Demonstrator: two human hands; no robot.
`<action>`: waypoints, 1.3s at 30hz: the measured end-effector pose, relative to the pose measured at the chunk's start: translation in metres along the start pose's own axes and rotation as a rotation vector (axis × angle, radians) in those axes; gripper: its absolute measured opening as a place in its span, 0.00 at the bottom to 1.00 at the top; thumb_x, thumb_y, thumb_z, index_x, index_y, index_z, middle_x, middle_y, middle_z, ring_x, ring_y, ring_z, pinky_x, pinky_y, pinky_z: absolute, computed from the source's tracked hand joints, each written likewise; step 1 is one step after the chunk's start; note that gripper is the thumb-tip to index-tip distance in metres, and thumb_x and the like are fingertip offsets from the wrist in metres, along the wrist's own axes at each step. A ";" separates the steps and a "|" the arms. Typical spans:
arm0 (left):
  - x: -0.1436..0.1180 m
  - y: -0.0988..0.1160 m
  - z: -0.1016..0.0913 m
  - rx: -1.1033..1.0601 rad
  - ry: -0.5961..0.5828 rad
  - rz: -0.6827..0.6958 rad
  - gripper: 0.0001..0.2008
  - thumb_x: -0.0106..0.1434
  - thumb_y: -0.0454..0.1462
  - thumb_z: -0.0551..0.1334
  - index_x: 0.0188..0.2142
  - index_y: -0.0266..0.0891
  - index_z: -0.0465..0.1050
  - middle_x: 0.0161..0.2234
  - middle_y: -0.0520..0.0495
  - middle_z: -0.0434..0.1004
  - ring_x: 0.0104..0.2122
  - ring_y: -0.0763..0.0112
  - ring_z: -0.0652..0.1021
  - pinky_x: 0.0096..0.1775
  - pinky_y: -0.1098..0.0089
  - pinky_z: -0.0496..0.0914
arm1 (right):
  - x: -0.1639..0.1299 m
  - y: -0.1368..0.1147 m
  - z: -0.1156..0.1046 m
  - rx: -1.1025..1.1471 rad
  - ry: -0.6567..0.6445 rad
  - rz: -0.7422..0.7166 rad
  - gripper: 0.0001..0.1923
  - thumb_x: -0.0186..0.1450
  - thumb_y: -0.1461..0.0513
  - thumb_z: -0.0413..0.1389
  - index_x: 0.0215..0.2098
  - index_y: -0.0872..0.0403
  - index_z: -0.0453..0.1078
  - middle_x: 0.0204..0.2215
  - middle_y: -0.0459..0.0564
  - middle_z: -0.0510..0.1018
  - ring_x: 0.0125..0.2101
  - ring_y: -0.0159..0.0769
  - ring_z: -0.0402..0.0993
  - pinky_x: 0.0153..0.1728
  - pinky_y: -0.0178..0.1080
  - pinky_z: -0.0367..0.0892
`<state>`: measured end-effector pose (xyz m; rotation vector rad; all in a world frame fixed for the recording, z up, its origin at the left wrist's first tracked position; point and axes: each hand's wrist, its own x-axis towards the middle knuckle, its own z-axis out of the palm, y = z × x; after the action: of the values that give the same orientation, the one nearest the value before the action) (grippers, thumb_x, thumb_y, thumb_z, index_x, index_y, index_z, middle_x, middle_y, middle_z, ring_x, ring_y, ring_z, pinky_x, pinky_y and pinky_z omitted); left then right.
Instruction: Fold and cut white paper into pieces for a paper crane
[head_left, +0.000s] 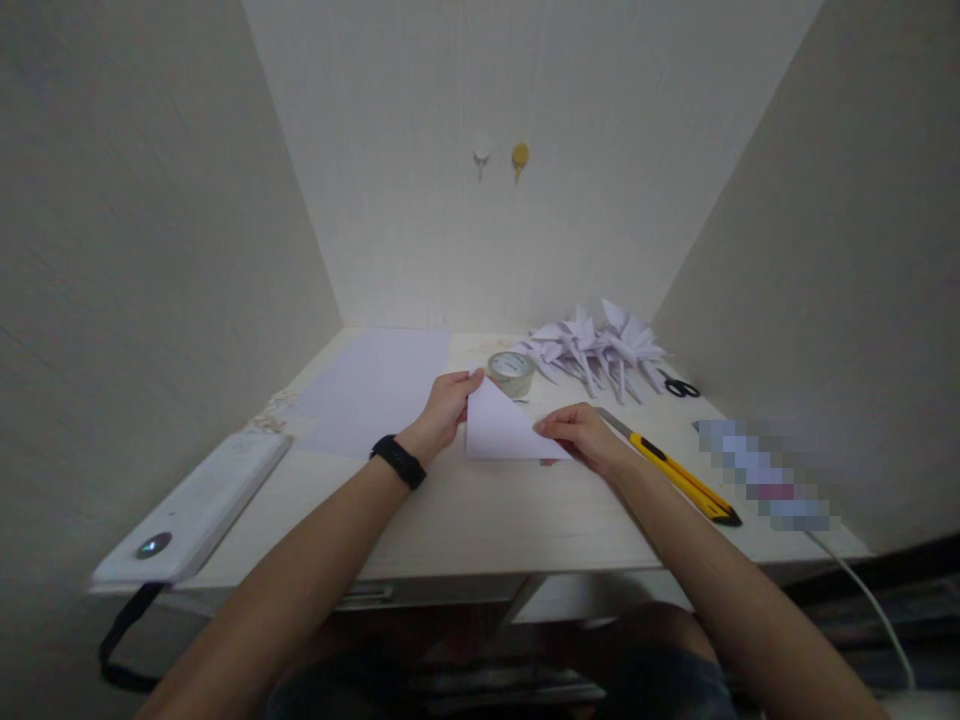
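A white sheet of paper folded into a triangle point(501, 428) lies on the pale wooden desk point(480, 510) in front of me. My left hand point(444, 408), a black band on its wrist, pinches the paper's upper left corner. My right hand point(579, 436) presses its fingers on the paper's right edge. Both hands hold the same folded piece.
A stack of white sheets point(375, 388) lies at the left. A roll of tape point(511, 372), a pile of folded paper shapes point(596, 352) and black scissors point(679, 386) sit at the back. A yellow utility knife point(675, 472) lies right. A white device point(196, 506) rests at the left edge.
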<state>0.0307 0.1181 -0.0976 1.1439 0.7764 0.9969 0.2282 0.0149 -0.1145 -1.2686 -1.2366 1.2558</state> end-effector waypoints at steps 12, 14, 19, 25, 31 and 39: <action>-0.011 -0.005 0.013 0.083 -0.073 0.038 0.17 0.59 0.48 0.66 0.34 0.34 0.76 0.19 0.55 0.66 0.16 0.81 0.63 0.18 0.79 0.54 | -0.054 -0.005 -0.044 -0.231 0.320 -0.104 0.20 0.51 0.46 0.66 0.26 0.55 0.77 0.23 0.52 0.80 0.24 0.36 0.74 0.30 0.40 0.69; -0.013 -0.008 0.017 0.070 -0.131 0.009 0.19 0.59 0.49 0.66 0.37 0.34 0.76 0.20 0.54 0.68 0.17 0.80 0.66 0.19 0.79 0.57 | -0.047 -0.010 -0.028 -0.262 0.239 -0.123 0.21 0.53 0.46 0.65 0.32 0.54 0.78 0.27 0.52 0.82 0.28 0.38 0.75 0.31 0.39 0.69; -0.014 -0.013 0.021 -0.030 -0.199 -0.038 0.21 0.59 0.51 0.65 0.42 0.36 0.76 0.29 0.47 0.77 0.24 0.74 0.75 0.25 0.76 0.67 | -0.027 -0.016 0.009 -0.193 0.118 0.035 0.19 0.48 0.48 0.67 0.28 0.55 0.77 0.21 0.47 0.79 0.18 0.32 0.67 0.19 0.34 0.58; -0.011 -0.006 0.018 -0.028 -0.095 -0.044 0.12 0.59 0.41 0.66 0.34 0.32 0.78 0.32 0.40 0.81 0.29 0.71 0.79 0.31 0.73 0.71 | -0.029 -0.018 0.006 -0.117 0.069 0.071 0.19 0.46 0.49 0.68 0.24 0.56 0.78 0.17 0.46 0.76 0.17 0.29 0.64 0.19 0.33 0.55; -0.015 -0.007 0.024 0.033 -0.142 -0.043 0.14 0.60 0.43 0.65 0.35 0.32 0.78 0.32 0.42 0.80 0.25 0.73 0.78 0.26 0.74 0.70 | -0.028 -0.006 -0.007 0.041 0.143 0.101 0.19 0.41 0.52 0.71 0.24 0.57 0.78 0.20 0.48 0.79 0.20 0.32 0.68 0.22 0.35 0.59; -0.016 -0.011 0.019 0.180 -0.300 -0.050 0.15 0.49 0.38 0.74 0.33 0.30 0.79 0.32 0.43 0.80 0.27 0.72 0.78 0.29 0.72 0.76 | 0.005 0.002 -0.012 0.130 0.376 -0.093 0.19 0.42 0.50 0.70 0.25 0.55 0.77 0.22 0.47 0.79 0.24 0.34 0.69 0.27 0.37 0.61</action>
<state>0.0443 0.0953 -0.1030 1.3851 0.6579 0.7019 0.2406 0.0197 -0.1166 -1.2669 -0.9182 0.9601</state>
